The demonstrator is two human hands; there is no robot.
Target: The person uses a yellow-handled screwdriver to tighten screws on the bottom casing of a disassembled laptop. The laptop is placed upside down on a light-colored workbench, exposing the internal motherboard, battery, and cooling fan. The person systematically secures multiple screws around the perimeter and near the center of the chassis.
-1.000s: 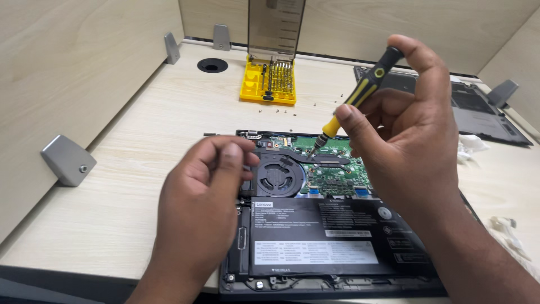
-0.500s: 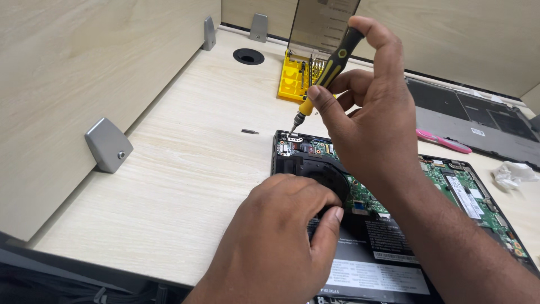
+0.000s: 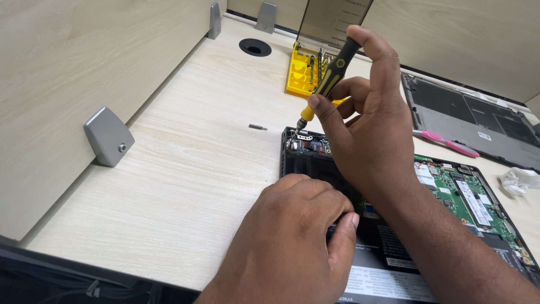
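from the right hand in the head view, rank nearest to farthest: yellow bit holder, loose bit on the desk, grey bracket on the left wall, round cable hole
From the right hand:
1. Yellow bit holder, just behind it.
2. Loose bit, on the desk to its left.
3. Round cable hole, far back left.
4. Grey bracket, on the left wall.

On the desk (image 3: 185,169) before us lies the opened laptop (image 3: 467,197), inner side up. Our left hand (image 3: 292,242) rests on its near left part. Our right hand (image 3: 371,135) hangs above its far left corner, with a screwdriver (image 3: 323,87) tilted, tip down at that corner. Left of the laptop, apart from it, we note a loose bit (image 3: 257,127). Behind it stands a bit holder (image 3: 306,70); right of that lies a detached cover (image 3: 467,121), a pen-like tool (image 3: 447,144) at its near edge. At far right we list a crumpled wipe (image 3: 517,181). A bracket (image 3: 107,137) sits at the left wall.
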